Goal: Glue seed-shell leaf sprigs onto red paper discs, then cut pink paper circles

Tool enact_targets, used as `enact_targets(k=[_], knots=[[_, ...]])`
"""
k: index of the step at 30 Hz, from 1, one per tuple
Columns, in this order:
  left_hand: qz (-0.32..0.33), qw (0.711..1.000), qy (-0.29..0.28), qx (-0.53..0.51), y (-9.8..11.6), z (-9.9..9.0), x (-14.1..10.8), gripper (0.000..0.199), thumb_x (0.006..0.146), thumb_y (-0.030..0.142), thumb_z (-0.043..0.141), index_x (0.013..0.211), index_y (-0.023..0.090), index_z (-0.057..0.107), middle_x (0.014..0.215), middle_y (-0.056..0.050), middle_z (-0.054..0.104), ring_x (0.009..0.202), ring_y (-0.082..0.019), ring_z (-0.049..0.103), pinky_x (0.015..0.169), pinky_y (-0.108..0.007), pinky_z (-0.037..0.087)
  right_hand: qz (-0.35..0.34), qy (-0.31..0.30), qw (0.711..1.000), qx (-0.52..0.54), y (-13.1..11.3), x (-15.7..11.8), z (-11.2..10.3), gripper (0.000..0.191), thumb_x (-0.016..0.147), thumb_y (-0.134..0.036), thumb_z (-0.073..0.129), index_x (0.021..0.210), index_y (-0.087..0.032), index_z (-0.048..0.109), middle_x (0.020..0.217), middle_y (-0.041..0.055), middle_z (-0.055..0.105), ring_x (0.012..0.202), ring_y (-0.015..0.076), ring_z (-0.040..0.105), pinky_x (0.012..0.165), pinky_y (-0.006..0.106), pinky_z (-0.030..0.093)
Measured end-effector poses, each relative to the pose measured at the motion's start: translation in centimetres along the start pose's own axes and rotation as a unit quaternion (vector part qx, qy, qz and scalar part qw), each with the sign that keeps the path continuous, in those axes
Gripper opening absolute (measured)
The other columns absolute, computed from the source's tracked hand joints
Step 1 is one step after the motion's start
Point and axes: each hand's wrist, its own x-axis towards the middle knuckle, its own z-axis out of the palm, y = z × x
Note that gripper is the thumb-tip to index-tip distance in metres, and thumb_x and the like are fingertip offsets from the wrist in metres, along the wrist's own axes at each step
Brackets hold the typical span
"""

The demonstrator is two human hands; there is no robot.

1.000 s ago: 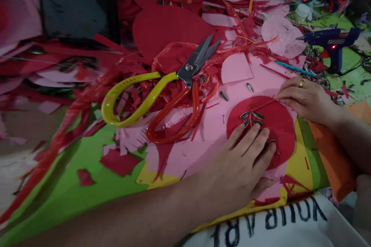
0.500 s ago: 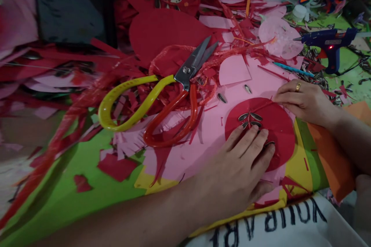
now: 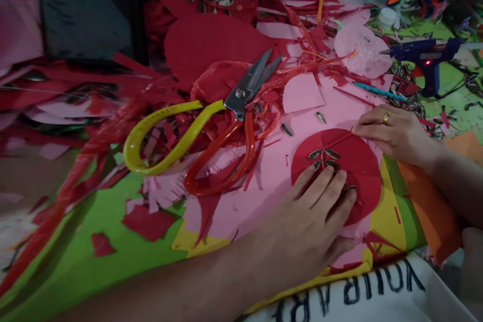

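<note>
A red paper circle (image 3: 362,161) lies on pink paper (image 3: 260,201). On it, dark striped sunflower seeds (image 3: 331,153) sit like leaves along a thin red stem, partly covered by my fingers. My left hand (image 3: 313,216) rests flat across the circle's lower left with its fingers stretched out. At the circle's upper right edge, my right hand (image 3: 392,128), with a ring on it, pinches the end of a thin red paper strip (image 3: 341,137) that runs down toward the seeds. Two loose seeds (image 3: 287,129) lie just above the circle.
Large scissors (image 3: 239,95) with yellow and red handles lie left of the circle. A blue glue gun (image 3: 430,60), its red light lit, stands at the right by a pile of seeds (image 3: 409,98). Red and pink scraps and a dark flat panel (image 3: 90,10) fill the back left.
The whole view has shifted slightly, so things sit a little further left. Both hands keep their places on the circle and the strip.
</note>
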Motion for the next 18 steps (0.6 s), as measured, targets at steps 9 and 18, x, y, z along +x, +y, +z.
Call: enact_targets(k=[9, 18], knots=[[0.003, 1.000, 0.015, 0.004, 0.08, 0.06, -0.16, 0.051, 0.095, 0.048, 0.039, 0.125, 0.013, 0.060, 0.127, -0.014, 0.064, 0.116, -0.031, 0.058, 0.099, -0.046, 0.044, -0.033, -0.003, 0.999, -0.035, -0.15, -0.12, -0.25, 0.026, 0.089, -0.005, 0.047, 0.098, -0.016, 0.069, 0.093, 0.0056, 0.072, 0.088, 0.0143, 0.065, 0.076, 0.025, 0.052], [0.001, 1.000, 0.011, 0.013, 0.04, 0.18, -0.14, 0.051, 0.095, 0.049, 0.039, 0.127, 0.014, 0.059, 0.129, -0.013, 0.062, 0.118, -0.029, 0.056, 0.103, -0.045, 0.041, -0.021, -0.027, 0.998, -0.044, -0.34, -0.28, -0.29, 0.027, 0.093, -0.010, 0.045, 0.102, -0.019, 0.069, 0.096, 0.0043, 0.072, 0.091, 0.0154, 0.064, 0.076, 0.026, 0.051]])
